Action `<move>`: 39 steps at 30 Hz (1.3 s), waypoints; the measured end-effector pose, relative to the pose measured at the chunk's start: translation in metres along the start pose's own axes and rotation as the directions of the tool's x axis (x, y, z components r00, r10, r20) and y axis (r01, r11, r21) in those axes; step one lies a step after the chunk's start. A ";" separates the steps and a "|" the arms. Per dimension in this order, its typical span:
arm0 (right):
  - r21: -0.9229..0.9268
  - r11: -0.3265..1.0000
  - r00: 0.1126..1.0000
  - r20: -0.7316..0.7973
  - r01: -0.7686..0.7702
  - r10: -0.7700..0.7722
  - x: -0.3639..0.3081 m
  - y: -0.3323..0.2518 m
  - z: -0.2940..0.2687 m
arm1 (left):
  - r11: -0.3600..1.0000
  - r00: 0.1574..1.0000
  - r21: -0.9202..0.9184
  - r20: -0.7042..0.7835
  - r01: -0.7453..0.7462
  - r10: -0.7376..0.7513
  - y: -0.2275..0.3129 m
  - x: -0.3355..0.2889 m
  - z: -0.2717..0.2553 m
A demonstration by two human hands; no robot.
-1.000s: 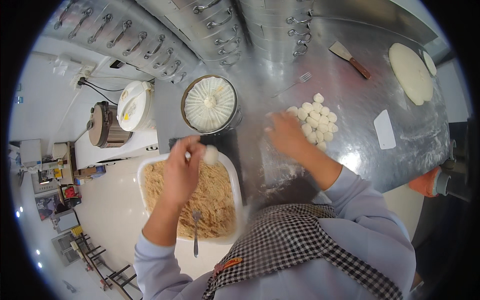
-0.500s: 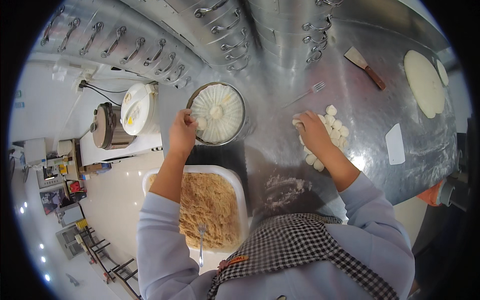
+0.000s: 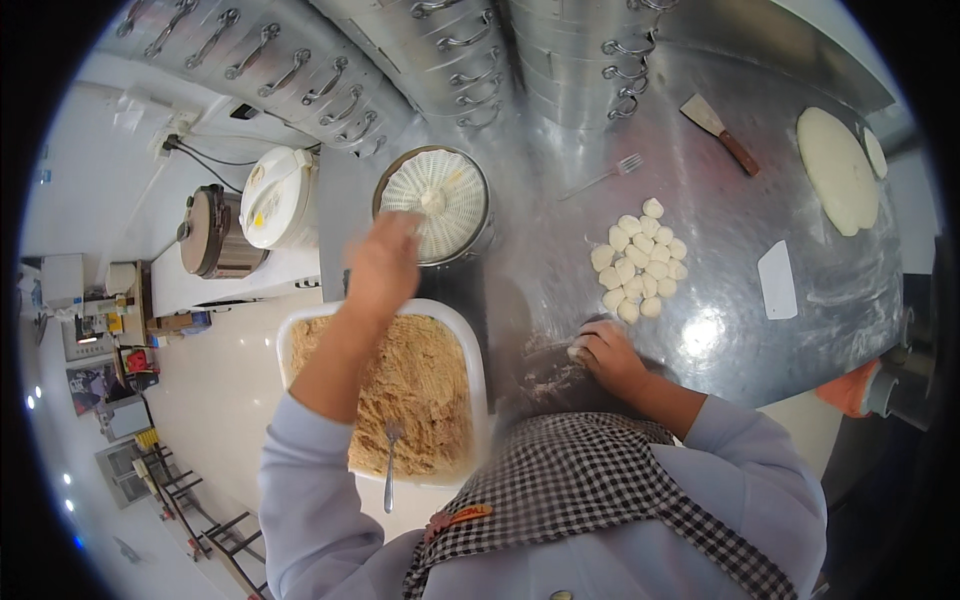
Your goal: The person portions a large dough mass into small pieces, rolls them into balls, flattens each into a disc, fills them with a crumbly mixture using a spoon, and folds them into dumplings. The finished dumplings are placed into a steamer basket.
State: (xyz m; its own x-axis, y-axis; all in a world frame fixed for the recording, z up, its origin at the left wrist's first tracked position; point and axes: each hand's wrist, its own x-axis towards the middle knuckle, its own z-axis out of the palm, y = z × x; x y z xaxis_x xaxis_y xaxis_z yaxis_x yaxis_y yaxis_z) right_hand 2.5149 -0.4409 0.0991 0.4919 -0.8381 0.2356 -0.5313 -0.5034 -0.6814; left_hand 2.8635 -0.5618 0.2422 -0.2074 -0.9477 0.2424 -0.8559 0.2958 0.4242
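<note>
My left hand, smeared by motion, is over the near left edge of a round metal steamer. Its fingers are too blurred to read. A white mesh liner covers the steamer's inside, and a small pale bun sits at the middle. Down by the floured patch of the metal table, my right hand has its fingers closed on a small dough piece, partly hidden by them. Beyond this hand lies a cluster of several small dough pieces.
Near me stands a white tub of brown crumbly filling with a fork in it. On the table are another fork, a brown-handled scraper, a white plastic scraper and a large dough slab. Stacked steamers line the back.
My right hand has moved from the dough cluster toward me, with a dough piece in its fingers. My left hand has moved nearer and slightly right. The view has shifted slightly.
</note>
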 end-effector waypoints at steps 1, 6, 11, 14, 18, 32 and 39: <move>0.226 0.951 0.975 0.111 -0.214 0.193 0.005 -0.008 -0.002 | 0.998 0.992 -0.063 0.125 -0.020 0.028 0.024 -0.012 -0.004; 0.804 0.262 0.830 0.437 -0.533 0.347 0.033 -0.091 -0.004 | 0.940 0.860 -0.205 0.490 0.274 -0.143 0.138 -0.104 -0.013; 0.744 0.298 0.800 0.537 -0.598 0.268 0.054 -0.150 -0.008 | 0.734 0.746 -0.252 0.454 0.631 -0.486 0.156 -0.160 -0.030; 0.686 0.304 0.749 0.632 -0.661 0.200 0.053 -0.172 -0.005 | 0.567 0.653 -0.339 0.510 0.751 -0.560 0.150 -0.196 -0.046; 0.609 0.458 0.714 0.695 -0.648 0.086 0.047 -0.189 0.004 | 0.238 0.520 -0.533 0.475 0.812 -0.710 0.152 -0.235 -0.054; 0.616 0.112 0.621 0.784 -0.779 0.009 0.064 -0.203 0.016 | 0.794 0.837 0.320 0.003 0.518 -0.547 0.137 -0.298 -0.081; 0.599 0.281 0.655 0.734 -0.750 0.180 0.079 -0.206 0.014 | 0.691 0.909 0.605 -0.152 0.396 -0.387 0.119 -0.246 -0.107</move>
State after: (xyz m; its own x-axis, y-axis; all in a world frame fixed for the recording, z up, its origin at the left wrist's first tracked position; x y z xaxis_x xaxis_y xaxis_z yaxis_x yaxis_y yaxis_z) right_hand 2.6730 -0.4005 0.2490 0.7330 -0.4849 -0.4771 -0.1044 0.6129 -0.7832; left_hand 2.8632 -0.2803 0.3261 0.2150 -0.9582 0.1886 -0.9600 -0.2428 -0.1392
